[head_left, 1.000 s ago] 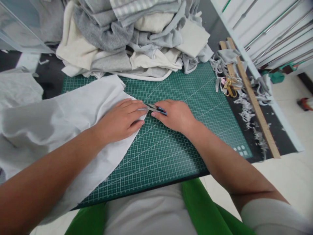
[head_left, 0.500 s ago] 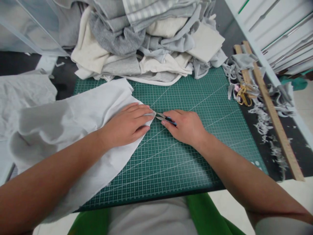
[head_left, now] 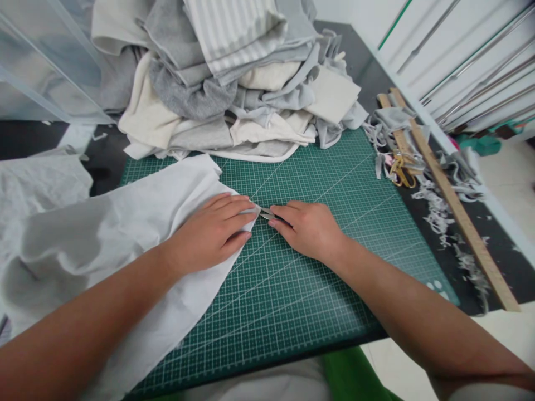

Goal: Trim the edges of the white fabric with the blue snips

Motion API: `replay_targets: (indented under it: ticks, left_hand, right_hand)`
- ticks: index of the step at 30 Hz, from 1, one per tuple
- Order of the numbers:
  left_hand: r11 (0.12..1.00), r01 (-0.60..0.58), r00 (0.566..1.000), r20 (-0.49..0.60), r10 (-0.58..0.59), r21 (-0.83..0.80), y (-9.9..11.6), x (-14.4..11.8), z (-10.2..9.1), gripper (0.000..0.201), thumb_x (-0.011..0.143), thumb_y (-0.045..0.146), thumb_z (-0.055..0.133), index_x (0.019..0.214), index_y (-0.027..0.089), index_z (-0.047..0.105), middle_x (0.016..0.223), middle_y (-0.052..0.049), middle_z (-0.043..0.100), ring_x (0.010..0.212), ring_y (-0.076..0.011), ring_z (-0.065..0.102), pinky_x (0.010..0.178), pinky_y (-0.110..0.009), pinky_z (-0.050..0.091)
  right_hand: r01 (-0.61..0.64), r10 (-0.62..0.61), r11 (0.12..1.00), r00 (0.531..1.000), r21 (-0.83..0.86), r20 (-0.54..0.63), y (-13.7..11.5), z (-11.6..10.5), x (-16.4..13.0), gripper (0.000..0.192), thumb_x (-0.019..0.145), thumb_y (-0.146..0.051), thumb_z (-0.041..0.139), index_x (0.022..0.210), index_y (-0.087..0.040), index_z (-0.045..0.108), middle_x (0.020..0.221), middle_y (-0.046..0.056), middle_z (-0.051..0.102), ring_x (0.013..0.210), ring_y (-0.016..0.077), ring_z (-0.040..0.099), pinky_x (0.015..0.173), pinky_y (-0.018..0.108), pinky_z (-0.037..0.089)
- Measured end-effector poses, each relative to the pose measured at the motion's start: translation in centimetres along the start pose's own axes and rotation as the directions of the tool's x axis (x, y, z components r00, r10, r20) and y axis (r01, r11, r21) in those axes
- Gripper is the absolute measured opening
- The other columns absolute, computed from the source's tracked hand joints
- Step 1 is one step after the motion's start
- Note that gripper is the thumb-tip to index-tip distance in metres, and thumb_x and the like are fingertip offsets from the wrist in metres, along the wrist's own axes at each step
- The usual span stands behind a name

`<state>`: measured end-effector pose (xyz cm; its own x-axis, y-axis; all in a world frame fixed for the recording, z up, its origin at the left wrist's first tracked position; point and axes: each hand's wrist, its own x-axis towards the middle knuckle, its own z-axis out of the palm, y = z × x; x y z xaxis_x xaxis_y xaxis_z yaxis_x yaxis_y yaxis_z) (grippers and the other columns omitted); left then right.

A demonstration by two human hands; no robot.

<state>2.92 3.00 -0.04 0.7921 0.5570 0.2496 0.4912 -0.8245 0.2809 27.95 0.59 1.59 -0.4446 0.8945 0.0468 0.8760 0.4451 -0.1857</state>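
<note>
Across a green cutting mat lies a white piece of fabric, its pointed corner toward the mat's middle. My left hand rests flat on that corner, fingers stretched out and thumb apart, holding nothing in a grip. Just right of it, my right hand is closed around a small pair of thread snips. The snips' blades point left and meet the fabric's tip by my left fingertips. Most of their handle is hidden in my right hand.
A heap of grey, cream and striped fabric covers the mat's back edge. On the right lie wooden rulers, gold-handled scissors and thread scraps. Another white cloth is at the left.
The snips' blades have drawn closer together at the fabric's corner. My left hand keeps its place on the cloth. The camera view has shifted a little.
</note>
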Motion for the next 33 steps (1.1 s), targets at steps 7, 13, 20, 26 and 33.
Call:
replay_targets:
  ticks: [7, 13, 20, 26, 33]
  left_hand:
    - [1.0, -0.003, 1.0, 0.007, 0.003, 0.013, -0.07, 0.01, 0.08, 0.032, 0.103, 0.029, 0.052, 0.131, 0.017, 0.063, 0.14, -0.01, 0.063, 0.136, -0.0273, 0.054, 0.121, -0.052, 0.04]
    - [1.0, -0.012, 1.0, 0.008, 0.012, 0.018, -0.2, -0.03, 0.15, 0.033, 0.103, 0.029, 0.051, 0.132, 0.017, 0.062, 0.141, -0.01, 0.063, 0.137, -0.0264, 0.053, 0.121, -0.052, 0.04]
    - [1.0, -0.007, 1.0, 0.01, 0.007, 0.021, -0.23, -0.2, 0.24, 0.034, 0.103, 0.029, 0.052, 0.134, 0.018, 0.061, 0.141, -0.01, 0.062, 0.137, -0.0266, 0.053, 0.121, -0.052, 0.04]
    - [1.0, -0.003, 1.0, 0.013, 0.002, 0.017, -0.29, -0.24, 0.25, 0.034, 0.103, 0.03, 0.051, 0.134, 0.019, 0.061, 0.142, -0.01, 0.062, 0.138, -0.0272, 0.053, 0.122, -0.053, 0.04]
    - [1.0, 0.008, 1.0, 0.016, -0.008, 0.016, -0.29, -0.31, 0.45, 0.035, 0.104, 0.031, 0.049, 0.135, 0.019, 0.061, 0.144, -0.009, 0.061, 0.141, -0.0264, 0.051, 0.123, -0.052, 0.038]
  right_hand:
    - [-0.014, 0.014, 0.999, 1.0, 0.033, 0.011, 0.0, -0.02, 0.08, 0.033, 0.105, -0.041, 0.052, 0.117, -0.023, 0.076, 0.106, 0.004, 0.081, 0.088, 0.0219, 0.075, 0.07, 0.033, 0.049]
    - [-0.02, 0.019, 0.999, 1.0, 0.045, 0.021, 0.18, 0.12, 0.28, 0.033, 0.105, -0.041, 0.051, 0.115, -0.023, 0.077, 0.108, 0.005, 0.081, 0.092, 0.0218, 0.075, 0.073, 0.033, 0.05]
    - [-0.021, 0.021, 0.998, 1.0, 0.062, 0.01, 0.17, 0.12, 0.37, 0.031, 0.105, -0.04, 0.052, 0.114, -0.023, 0.077, 0.108, 0.005, 0.081, 0.091, 0.0216, 0.075, 0.074, 0.033, 0.051]
    - [-0.03, 0.03, 0.99, 1.0, 0.138, 0.003, 0.34, -0.09, 0.38, 0.029, 0.104, -0.038, 0.054, 0.111, -0.025, 0.078, 0.103, 0.004, 0.081, 0.09, 0.0189, 0.072, 0.078, 0.031, 0.05]
    - [-0.022, 0.023, 0.984, 1.0, 0.178, -0.002, 0.49, -0.33, 0.3, 0.027, 0.103, -0.039, 0.056, 0.108, -0.025, 0.079, 0.098, 0.004, 0.08, 0.088, 0.0181, 0.071, 0.078, 0.03, 0.05]
